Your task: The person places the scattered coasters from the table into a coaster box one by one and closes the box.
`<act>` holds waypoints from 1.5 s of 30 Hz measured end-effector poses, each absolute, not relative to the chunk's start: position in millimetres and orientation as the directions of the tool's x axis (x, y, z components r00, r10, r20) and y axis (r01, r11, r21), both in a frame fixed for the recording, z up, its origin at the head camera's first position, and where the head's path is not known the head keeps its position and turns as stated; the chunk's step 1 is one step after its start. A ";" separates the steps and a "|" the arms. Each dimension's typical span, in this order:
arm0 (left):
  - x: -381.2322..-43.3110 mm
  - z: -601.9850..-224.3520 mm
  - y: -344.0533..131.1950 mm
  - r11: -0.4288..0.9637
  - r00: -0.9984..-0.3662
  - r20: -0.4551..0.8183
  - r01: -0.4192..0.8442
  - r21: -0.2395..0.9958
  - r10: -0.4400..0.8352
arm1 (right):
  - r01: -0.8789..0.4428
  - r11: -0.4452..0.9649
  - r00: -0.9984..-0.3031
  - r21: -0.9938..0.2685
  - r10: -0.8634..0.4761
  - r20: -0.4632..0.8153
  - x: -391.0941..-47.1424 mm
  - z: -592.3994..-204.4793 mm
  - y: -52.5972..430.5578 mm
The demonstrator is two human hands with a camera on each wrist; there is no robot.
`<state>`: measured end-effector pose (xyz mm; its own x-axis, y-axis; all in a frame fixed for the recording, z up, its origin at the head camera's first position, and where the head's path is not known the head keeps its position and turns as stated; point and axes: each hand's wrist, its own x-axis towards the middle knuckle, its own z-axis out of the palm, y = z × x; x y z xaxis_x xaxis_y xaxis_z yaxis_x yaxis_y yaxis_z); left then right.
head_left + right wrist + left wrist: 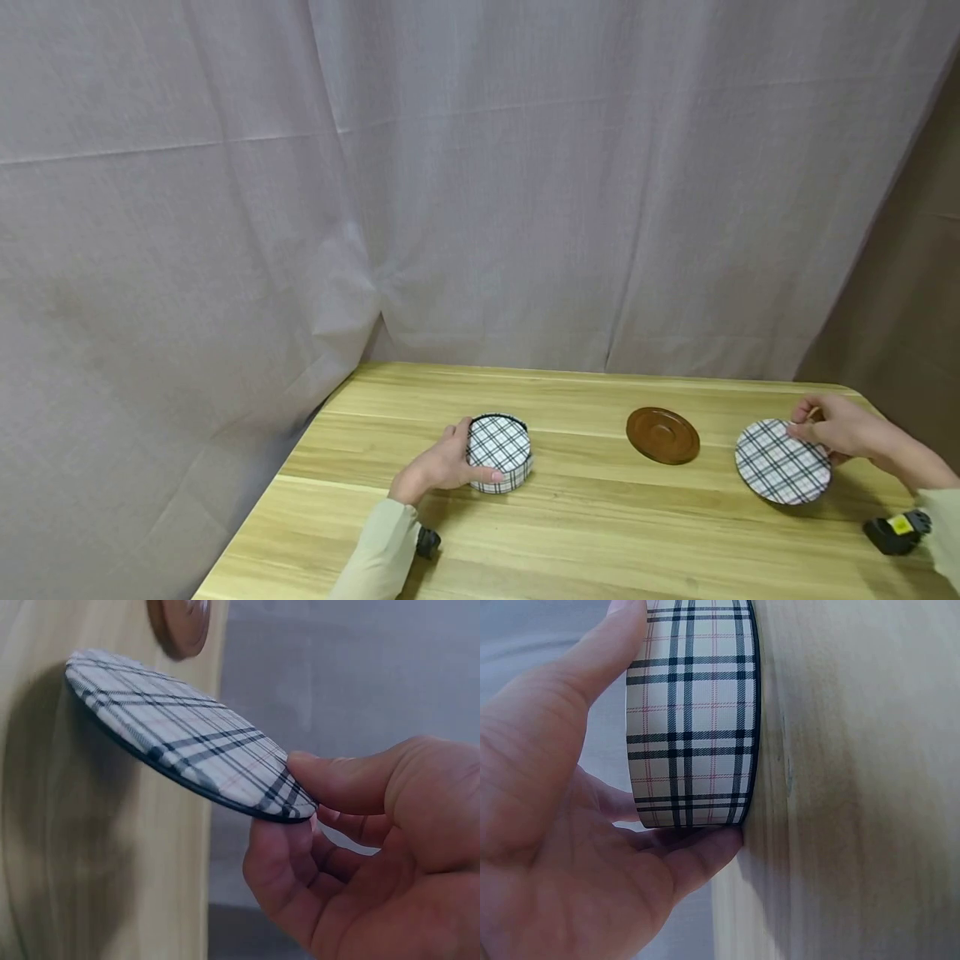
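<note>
My left hand (450, 458) grips the side of a round plaid coaster holder (694, 712) standing on the table, thumb on the near side and fingers around the far side. Inside its dark rim, a plaid disc (498, 442) shows on top. Over at the right, my right hand (843, 429) pinches a round plaid coaster (782, 462) by its edge, thumb on the patterned face and fingers beneath. This coaster (187, 742) has a dark underside edge and is tilted above the wood, casting a shadow on it.
A brown round saucer-like disc (663, 435) lies on the wooden table (570, 533) between the two hands, nearer the right one. Grey curtain (487, 208) hangs behind the table's back edge and along the left side.
</note>
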<state>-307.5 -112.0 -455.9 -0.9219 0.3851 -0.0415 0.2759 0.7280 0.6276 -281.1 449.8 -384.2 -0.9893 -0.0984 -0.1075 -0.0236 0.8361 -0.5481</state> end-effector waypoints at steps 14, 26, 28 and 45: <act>-307.6 -456.8 -112.1 0.724 -0.924 -0.053 0.261 0.638 0.379 | -0.129 0.774 -0.986 -0.620 -0.168 -0.004 -286.4 -367.2 390.1; -308.8 -455.2 -112.6 0.737 -0.926 -0.057 0.260 0.623 0.374 | -0.243 0.693 -0.967 -0.679 -0.229 0.112 -298.6 -363.6 338.9; -308.7 -454.8 -112.3 0.739 -0.925 -0.059 0.260 0.622 0.375 | -0.254 0.676 -0.964 -0.692 -0.231 0.129 -300.0 -363.5 331.1; -311.3 -455.1 -111.0 0.732 -0.923 -0.053 0.266 0.626 0.381 | -0.296 0.524 -0.953 -0.799 -0.224 0.207 -318.5 -376.8 250.4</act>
